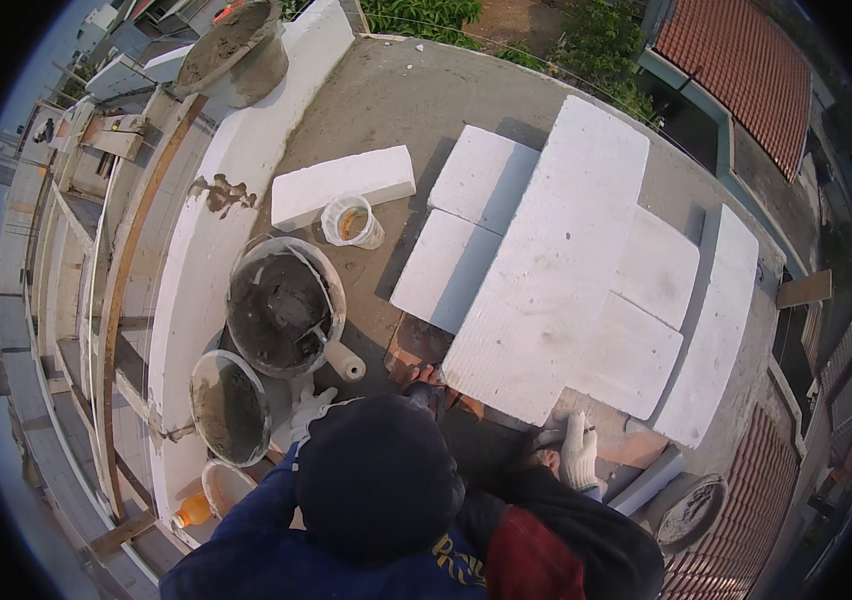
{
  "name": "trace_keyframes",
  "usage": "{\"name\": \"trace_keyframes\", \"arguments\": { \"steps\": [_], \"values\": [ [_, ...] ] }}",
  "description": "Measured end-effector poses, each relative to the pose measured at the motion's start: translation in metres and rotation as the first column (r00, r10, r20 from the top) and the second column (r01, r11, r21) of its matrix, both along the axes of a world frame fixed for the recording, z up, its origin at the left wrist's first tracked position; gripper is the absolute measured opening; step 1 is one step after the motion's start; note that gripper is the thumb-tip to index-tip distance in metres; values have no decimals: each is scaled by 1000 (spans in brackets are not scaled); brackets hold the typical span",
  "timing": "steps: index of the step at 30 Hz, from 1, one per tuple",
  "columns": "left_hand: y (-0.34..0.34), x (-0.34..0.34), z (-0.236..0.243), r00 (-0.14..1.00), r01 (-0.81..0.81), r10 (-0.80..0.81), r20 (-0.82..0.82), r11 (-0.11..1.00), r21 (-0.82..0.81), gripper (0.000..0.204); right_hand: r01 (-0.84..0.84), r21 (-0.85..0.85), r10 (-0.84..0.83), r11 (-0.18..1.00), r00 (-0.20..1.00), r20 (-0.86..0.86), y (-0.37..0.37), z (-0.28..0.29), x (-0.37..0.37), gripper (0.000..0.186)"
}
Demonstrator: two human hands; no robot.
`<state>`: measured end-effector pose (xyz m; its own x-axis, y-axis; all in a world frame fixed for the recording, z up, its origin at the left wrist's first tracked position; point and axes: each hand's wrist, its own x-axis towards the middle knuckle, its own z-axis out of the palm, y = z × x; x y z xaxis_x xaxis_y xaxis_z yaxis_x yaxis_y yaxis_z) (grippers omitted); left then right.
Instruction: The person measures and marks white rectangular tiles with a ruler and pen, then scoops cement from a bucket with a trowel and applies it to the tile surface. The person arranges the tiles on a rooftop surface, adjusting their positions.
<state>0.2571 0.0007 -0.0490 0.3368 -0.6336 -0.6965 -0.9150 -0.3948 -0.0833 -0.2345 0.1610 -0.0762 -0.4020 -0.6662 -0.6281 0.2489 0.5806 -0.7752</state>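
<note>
A person in a dark cap (371,480) and blue top fills the lower middle, beside dark-and-red clothing (536,550), apparently another person's. I cannot make out either of my own hands. A white-gloved hand (308,408) at that blue top's left is beside a mortar bucket (244,318) with a roller-like handle. Another gloved hand (578,452) grips something small, hard to make out, below stacked white blocks (546,250). Bare fingers (416,374) touch a reddish board at the stack's left end; more bare fingers (547,460) show beside the right glove.
A second mortar bucket (208,405), plastic cup (344,223), loose block (346,180) and orange bottle (193,512) lie left. A tub (231,55) stands on the white parapet (196,270), beside timber formwork (116,300). Another tub (688,512) is lower right; tiled roofs (731,65) lie beyond the edge.
</note>
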Motion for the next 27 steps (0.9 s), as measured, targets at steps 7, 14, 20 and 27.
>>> {"name": "trace_keyframes", "arguments": {
  "steps": [7, 14, 20, 27],
  "values": [
    [-3, 21, 50, 959, -16, 25, -283, 999, 36, 41, 106, 135, -131, 985, 972, 193, -31, 1, 4, 60],
    [-45, 27, 174, 808, 42, 3, -590, 997, 62, 45, -97, 80, 85, 992, 986, 140, -59, 20, 13, 74],
    [-108, -80, 273, 658, -101, -33, -753, 986, -131, 49, -186, 59, 175, 981, 973, 152, -64, 40, 18, 89],
    [-197, -200, 221, 437, -88, 43, -899, 996, 5, 60, -147, 45, 142, 988, 985, 94, -61, 26, 21, 82]
  ]
}}
